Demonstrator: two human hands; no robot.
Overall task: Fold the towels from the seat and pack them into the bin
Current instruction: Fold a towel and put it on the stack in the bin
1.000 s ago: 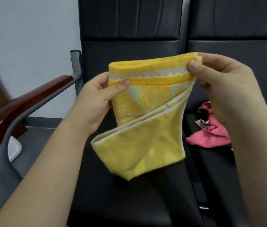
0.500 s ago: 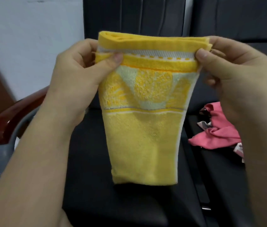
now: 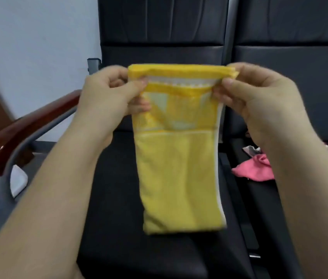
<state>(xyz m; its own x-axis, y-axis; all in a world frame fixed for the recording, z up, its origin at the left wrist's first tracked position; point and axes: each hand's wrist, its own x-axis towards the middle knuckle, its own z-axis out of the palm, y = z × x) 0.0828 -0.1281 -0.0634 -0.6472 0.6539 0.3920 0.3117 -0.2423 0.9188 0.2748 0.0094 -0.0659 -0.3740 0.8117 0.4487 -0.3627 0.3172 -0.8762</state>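
The left hand [image 3: 106, 93] and the right hand [image 3: 259, 97] each pinch a top corner of the yellow towel [image 3: 179, 174]. It hangs down in a narrow folded strip above the black seat [image 3: 139, 248]. I think it needs more folding. A pink towel [image 3: 253, 170] lies bunched up on the next seat [image 3: 259, 208]. No bin shows.

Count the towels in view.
2: a yellow towel held up by the left hand and right hand; a pink towel lying on the right seat. Others may be hidden behind the right arm.
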